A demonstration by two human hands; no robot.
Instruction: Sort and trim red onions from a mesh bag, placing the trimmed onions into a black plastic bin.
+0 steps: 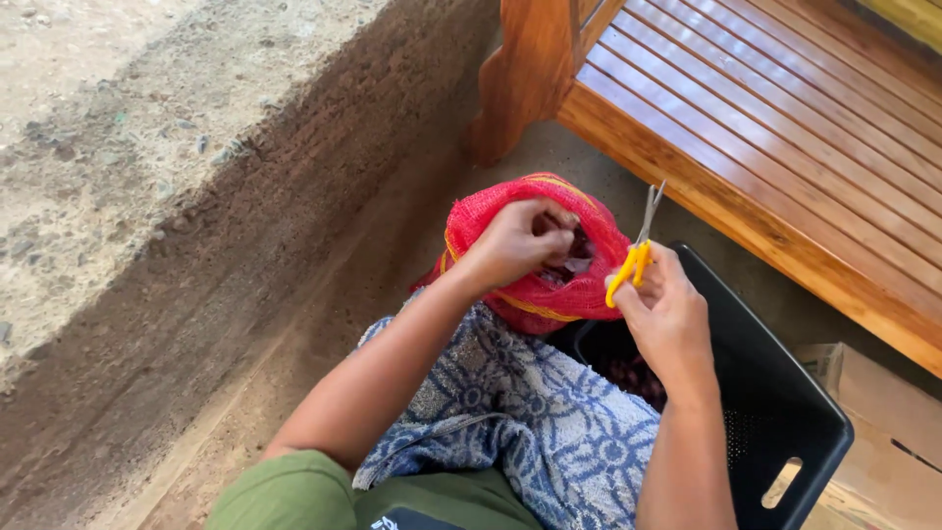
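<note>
The fingers (549, 238) of the left hand (515, 243) are hidden inside the red net bag (535, 294); the black crate (775, 412) is cut by the bottom edge.

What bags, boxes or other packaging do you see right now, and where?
Red mesh sack: centre, rounded, yellow-striped, left hand in its mouth.
Black plastic crate: lower right, perforated, handle slot.
Cardboard box: far right, plain brown.
No labels, signs or screens visible.

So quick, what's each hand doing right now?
Left hand: closed, fingers reaching into the mouth of the red mesh sack; what it grips cannot be told.
Right hand: closed on yellow-handled scissors.
</note>
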